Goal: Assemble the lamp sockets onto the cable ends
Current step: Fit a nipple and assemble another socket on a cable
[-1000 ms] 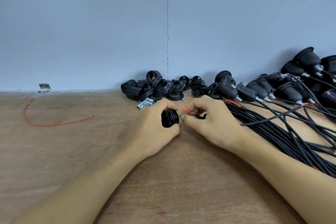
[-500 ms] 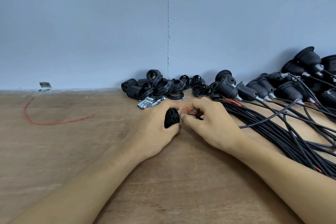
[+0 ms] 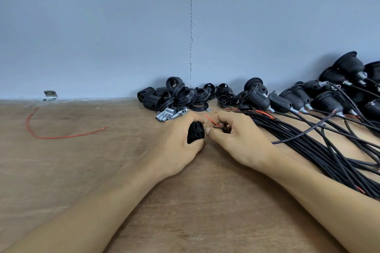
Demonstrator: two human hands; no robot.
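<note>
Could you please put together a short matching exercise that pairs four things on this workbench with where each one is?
Things:
1. loose red wire
2. black socket shell
3. small metal tubes
4. black cable bundle

Places:
A. gripped in the left hand
B. alone at the table's far left
C. spread over the table's right side
D. heaped just beyond the left hand

Pairs: 1-B, 2-A, 3-D, 4-C.

**Blue-grey wall behind a wooden tabletop**

On my feed a flat blue-grey wall [image 3: 92, 26] fills the upper half, matte and evenly lit. A rough vertical seam [image 3: 191, 26] runs down it near the centre to the worn brown wooden tabletop [image 3: 72, 170], which butts against the wall. A small metal bracket [image 3: 50, 95] sits at that joint, far left. Shadows look soft.
</note>
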